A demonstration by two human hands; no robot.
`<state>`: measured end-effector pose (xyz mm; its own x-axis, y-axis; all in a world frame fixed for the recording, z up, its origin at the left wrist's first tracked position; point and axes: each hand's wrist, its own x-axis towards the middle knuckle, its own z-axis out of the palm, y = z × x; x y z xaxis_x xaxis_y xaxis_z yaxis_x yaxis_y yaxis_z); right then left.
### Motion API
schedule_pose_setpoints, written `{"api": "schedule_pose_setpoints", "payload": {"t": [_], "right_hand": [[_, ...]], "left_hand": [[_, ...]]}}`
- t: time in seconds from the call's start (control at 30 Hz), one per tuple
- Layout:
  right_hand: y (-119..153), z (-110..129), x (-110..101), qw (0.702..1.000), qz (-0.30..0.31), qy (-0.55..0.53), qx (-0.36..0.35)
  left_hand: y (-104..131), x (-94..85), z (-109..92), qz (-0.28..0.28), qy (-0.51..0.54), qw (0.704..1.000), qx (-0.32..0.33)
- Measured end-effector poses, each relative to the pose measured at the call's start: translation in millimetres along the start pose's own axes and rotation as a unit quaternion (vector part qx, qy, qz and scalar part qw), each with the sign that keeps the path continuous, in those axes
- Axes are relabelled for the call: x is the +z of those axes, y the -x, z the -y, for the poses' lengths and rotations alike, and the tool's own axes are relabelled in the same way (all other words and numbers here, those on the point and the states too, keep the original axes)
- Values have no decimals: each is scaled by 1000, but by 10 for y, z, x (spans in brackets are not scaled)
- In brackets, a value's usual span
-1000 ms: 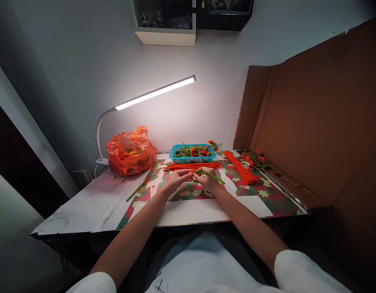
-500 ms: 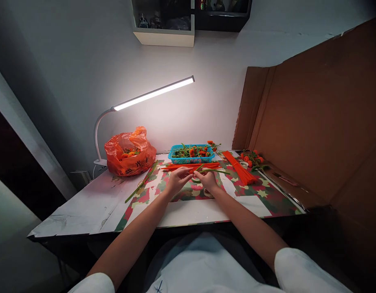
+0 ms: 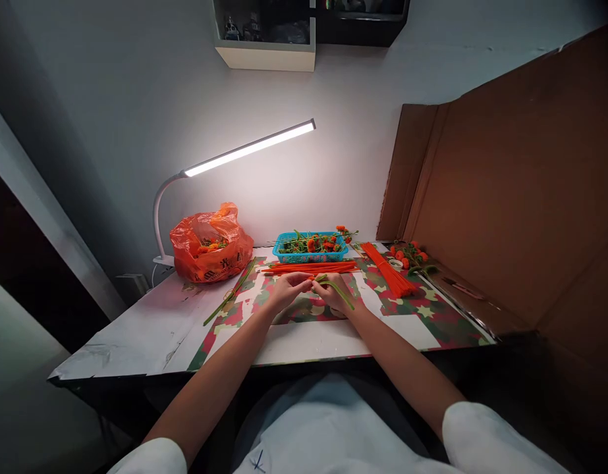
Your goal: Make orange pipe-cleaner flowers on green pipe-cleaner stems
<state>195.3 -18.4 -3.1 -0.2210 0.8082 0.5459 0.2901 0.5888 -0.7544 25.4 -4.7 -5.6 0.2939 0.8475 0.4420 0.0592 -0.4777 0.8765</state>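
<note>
In the head view, my left hand [image 3: 288, 289] and my right hand [image 3: 332, 293] meet over the middle of the table. Their fingertips pinch together around a small orange piece [image 3: 311, 278], mostly covered by the fingers. Green fuzzy pipe cleaners [image 3: 339, 289] come out of that spot and lie across the back of my right hand, pointing down to the right. Just behind my hands lies a row of orange pipe cleaners [image 3: 308, 268]. A thicker bundle of orange pipe cleaners [image 3: 388, 271] rests to the right.
Behind stands a blue basket [image 3: 311, 258] of orange flowers with green stems. An orange plastic bag [image 3: 209, 253] and green pipe cleaners [image 3: 229, 293] are left, below a lit lamp [image 3: 249, 150]. Orange flowers [image 3: 407, 255] lie by the cardboard wall [image 3: 506, 184] on the right.
The green pipe cleaners have swung from pointing sideways to the right to lying down over my right hand. Both hands stay close together in nearly the same place.
</note>
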Motion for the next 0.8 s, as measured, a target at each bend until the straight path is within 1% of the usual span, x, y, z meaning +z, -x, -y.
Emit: {"api": "schedule_pose_setpoints", "payload": {"t": [0.1, 0.2, 0.33, 0.43, 0.57, 0.67, 0.8], "right_hand": [[-5, -42, 37, 999, -3, -32, 29], [-35, -117, 109, 993, -11, -77, 84], [-85, -221, 183, 973, 4, -147, 178], [-106, -246, 176, 954, 26, -196, 227], [-120, -222, 130, 930, 50, -246, 269], [-120, -204, 115, 915, 64, -271, 292], [-97, -186, 125, 904, 64, -288, 310]], "left_hand": [[4, 3, 2, -2, 5, 1000, 15], [16, 29, -11, -20, 8, 999, 45], [36, 77, -33, -45, 1, 996, 80], [40, 86, -48, -46, -5, 996, 77], [32, 59, -67, -32, -7, 997, 67], [30, 42, -68, -25, -19, 997, 74], [34, 51, -49, -42, -49, 993, 96]]}}
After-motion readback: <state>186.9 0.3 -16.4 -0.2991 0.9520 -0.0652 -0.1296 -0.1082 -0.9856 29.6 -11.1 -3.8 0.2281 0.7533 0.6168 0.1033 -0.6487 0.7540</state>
